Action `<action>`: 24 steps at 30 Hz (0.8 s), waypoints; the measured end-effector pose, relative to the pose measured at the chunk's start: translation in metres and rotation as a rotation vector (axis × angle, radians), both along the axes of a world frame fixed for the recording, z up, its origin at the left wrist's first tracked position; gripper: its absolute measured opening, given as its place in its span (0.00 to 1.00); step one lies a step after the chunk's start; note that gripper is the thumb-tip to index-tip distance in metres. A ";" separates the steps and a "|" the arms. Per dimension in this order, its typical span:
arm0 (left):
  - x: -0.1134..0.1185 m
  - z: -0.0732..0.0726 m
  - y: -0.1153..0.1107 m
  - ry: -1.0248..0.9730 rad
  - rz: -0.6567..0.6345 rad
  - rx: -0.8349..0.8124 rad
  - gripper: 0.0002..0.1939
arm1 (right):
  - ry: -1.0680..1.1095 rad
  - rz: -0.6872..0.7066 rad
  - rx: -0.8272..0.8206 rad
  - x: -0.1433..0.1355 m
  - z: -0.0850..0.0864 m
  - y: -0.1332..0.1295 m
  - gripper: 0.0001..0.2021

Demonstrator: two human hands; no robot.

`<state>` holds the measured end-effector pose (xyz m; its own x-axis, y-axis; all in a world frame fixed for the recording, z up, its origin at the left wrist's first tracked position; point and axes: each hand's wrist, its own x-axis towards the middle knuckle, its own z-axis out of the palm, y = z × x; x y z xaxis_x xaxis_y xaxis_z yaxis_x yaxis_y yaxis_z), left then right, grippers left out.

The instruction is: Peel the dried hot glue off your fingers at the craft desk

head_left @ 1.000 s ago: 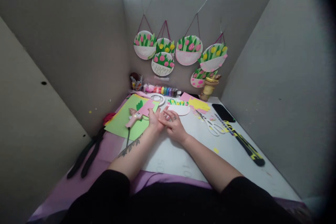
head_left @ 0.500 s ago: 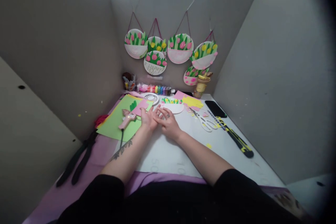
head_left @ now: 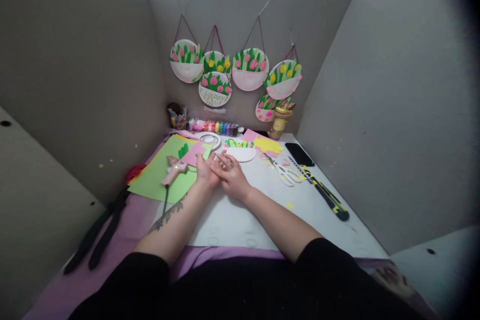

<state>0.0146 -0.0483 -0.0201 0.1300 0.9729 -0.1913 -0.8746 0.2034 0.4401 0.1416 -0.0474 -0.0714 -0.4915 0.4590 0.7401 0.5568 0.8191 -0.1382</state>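
Note:
My left hand (head_left: 207, 171) is palm up over the white board (head_left: 232, 220), its fingers spread and partly covered by the other hand. Across its palm and fingers rests my right hand (head_left: 231, 175), fingers apart, with no object visible in it. Just beyond both hands lies a half-round white plate (head_left: 243, 154) with green leaves and small yellow and pink flowers along its top. A pink glue gun (head_left: 174, 172) sits left of my left hand on green paper (head_left: 150, 180), beside a pink paper piece (head_left: 195, 153).
White scissors (head_left: 286, 174), a black-and-yellow cutter (head_left: 330, 201) and a phone (head_left: 299, 154) lie to the right. Black-handled pliers (head_left: 108, 232) are at the left. Paint bottles (head_left: 217, 127) and a jar (head_left: 279, 124) stand behind; decorated plates (head_left: 250, 70) hang on the back panel.
The whole view has shifted, so the objects appear slightly further left. My right fingers have moved a little against my left hand.

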 end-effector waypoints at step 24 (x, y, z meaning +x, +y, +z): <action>0.002 -0.006 0.001 0.002 0.020 -0.033 0.40 | 0.016 -0.055 0.057 -0.006 -0.002 -0.003 0.20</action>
